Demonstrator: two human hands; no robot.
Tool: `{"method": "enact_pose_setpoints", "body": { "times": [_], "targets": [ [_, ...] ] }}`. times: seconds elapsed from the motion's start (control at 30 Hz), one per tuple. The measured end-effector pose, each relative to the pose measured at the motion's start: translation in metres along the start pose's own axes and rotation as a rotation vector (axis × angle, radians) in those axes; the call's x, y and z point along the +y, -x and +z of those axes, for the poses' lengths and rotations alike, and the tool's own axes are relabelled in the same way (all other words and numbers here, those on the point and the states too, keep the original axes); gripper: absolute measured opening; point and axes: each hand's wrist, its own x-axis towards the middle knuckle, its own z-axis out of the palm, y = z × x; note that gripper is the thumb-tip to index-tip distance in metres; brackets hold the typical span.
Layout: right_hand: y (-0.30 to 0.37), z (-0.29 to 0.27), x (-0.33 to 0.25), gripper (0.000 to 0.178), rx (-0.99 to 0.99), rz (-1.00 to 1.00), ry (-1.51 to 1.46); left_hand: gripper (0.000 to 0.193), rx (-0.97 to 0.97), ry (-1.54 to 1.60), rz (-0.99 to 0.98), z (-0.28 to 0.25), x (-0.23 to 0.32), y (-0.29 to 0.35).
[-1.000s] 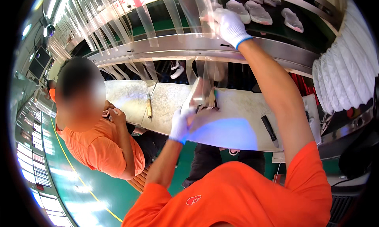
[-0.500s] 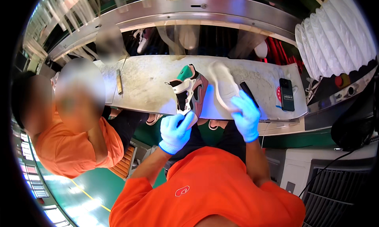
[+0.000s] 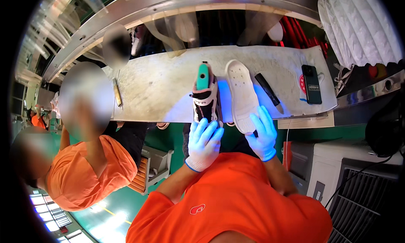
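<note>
A shoe upper (image 3: 204, 101) in black, white and pink, with a green last (image 3: 203, 76) inside, stands on the worktable with its toe toward me. My left hand (image 3: 204, 143), in a white glove lit blue, has its fingers over the toe, which they mostly hide. Just right of the upper lies a white shoe sole (image 3: 241, 95), its hollow side with small holes facing up. Its near end juts past the table edge. My right hand (image 3: 263, 134), gloved likewise, grips that near end between thumb and fingers. Blue light falls between the two pieces.
A black-handled knife (image 3: 268, 91) and a dark phone (image 3: 311, 84) lie on the worktable (image 3: 152, 82) to the right. A wooden-handled tool (image 3: 117, 92) lies far left. A person in orange (image 3: 90, 175) sits at left. A white ribbed duct (image 3: 358, 27) hangs at the upper right.
The shoe upper has turned from leaning to standing straight, toe toward me. The sole has swung straighter and moved nearer to me. Both hands stay at the near ends of their pieces.
</note>
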Motion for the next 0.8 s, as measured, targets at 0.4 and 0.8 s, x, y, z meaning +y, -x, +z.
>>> {"method": "enact_pose_setpoints", "body": {
  "times": [0.4,0.8],
  "targets": [
    [0.009,0.014,0.018,0.062,0.112,-0.05,0.046,0.032,-0.088,0.027,0.124,-0.01,-0.037,0.008],
    [0.014,0.023,0.019,0.05,0.102,-0.045,0.053,0.043,-0.069,-0.054,0.46,0.012,-0.062,0.021]
  ]
}}
